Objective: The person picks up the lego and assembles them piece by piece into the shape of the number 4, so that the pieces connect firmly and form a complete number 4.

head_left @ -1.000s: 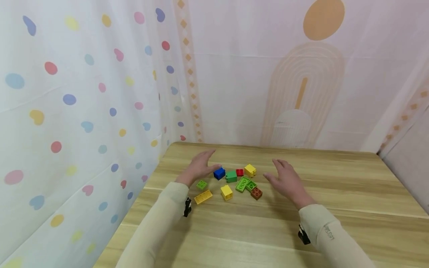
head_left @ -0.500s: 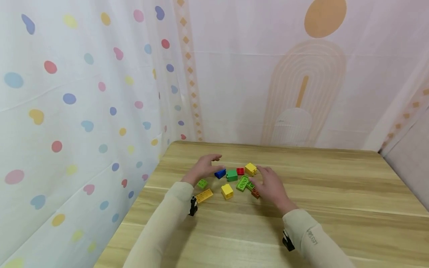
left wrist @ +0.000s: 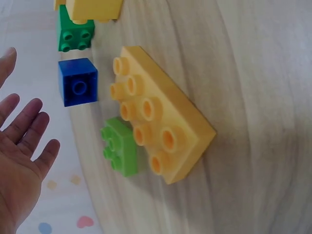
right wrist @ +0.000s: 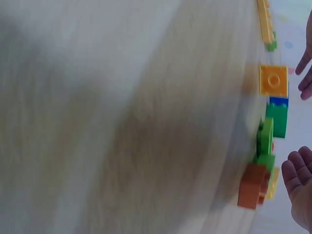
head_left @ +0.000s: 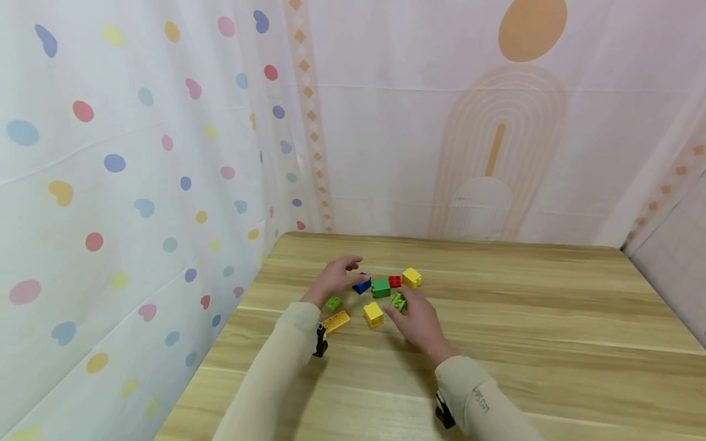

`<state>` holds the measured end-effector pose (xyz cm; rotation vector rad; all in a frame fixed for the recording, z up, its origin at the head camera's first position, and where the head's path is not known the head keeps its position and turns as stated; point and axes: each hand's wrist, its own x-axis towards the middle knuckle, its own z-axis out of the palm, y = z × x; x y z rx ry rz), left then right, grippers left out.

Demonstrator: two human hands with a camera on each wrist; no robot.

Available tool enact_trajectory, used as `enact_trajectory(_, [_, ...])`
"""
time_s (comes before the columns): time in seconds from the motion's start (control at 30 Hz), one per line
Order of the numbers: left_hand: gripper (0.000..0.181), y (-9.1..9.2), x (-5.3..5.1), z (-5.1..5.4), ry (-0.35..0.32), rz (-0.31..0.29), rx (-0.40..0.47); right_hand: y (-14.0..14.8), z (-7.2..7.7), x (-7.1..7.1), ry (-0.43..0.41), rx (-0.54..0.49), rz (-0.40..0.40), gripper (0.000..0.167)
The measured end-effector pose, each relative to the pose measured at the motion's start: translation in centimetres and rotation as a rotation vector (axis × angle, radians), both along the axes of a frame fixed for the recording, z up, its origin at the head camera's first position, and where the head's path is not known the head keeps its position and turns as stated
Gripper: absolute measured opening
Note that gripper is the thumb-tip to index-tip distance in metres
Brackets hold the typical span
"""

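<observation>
Left of lower centre, your left hand (head_left: 333, 280) has its fingers loosely spread, the thumb overlapping the blue block (head_left: 362, 286) in the head view. Rightward at lower centre sits the yellow block (head_left: 373, 315), then the light-green brick (head_left: 398, 301), between your right hand's (head_left: 420, 318) parted thumb and fingers; contact is unclear.

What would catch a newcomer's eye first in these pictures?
Probably the bright bricks clustered on the table, with the left hand near the blue brick and the right hand near a lime brick. Next, the spotted curtain filling the head view's left side, and the big orange disc at its upper right.
</observation>
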<state>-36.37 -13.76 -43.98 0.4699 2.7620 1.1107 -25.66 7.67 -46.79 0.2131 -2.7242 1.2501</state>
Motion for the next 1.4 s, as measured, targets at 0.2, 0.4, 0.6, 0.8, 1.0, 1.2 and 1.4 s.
enact_trajectory(0.2, [0.064, -0.3, 0.1, -0.8, -0.024, 0.06, 0.032, -2.0, -0.5, 0.4, -0.04, -0.024, 0.013, 0.062])
enact_trajectory(0.4, [0.064, -0.5, 0.0, -1.4, -0.034, 0.093, 0.013, -3.6, -1.3, 0.4, -0.061, -0.071, -0.005, 0.063])
enact_trajectory(0.6, [0.063, -0.5, -0.2, -2.1, -0.044, 0.095, 0.007, -4.4, -1.7, 0.6, -0.077, -0.08, -0.055, 0.063])
enact_trajectory(0.8, [0.063, -0.2, -0.5, -2.6, -0.051, 0.083, -0.011, -4.4, -1.9, 0.5, -0.072, -0.074, -0.081, 0.064])
enact_trajectory(1.0, [0.064, 0.3, -0.8, -3.2, -0.059, 0.078, -0.027, -4.5, -2.3, 0.3, -0.057, -0.055, -0.084, 0.063])
enact_trajectory(1.2, [0.064, 0.9, -0.4, -3.3, -0.065, 0.072, -0.007, -4.7, -2.7, 0.0, -0.053, -0.027, -0.091, 0.06])
enact_trajectory(1.4, [0.06, 1.4, -0.4, -3.4, -0.06, 0.09, -0.017, -4.7, -2.7, 0.0, -0.056, 0.008, -0.102, 0.048])
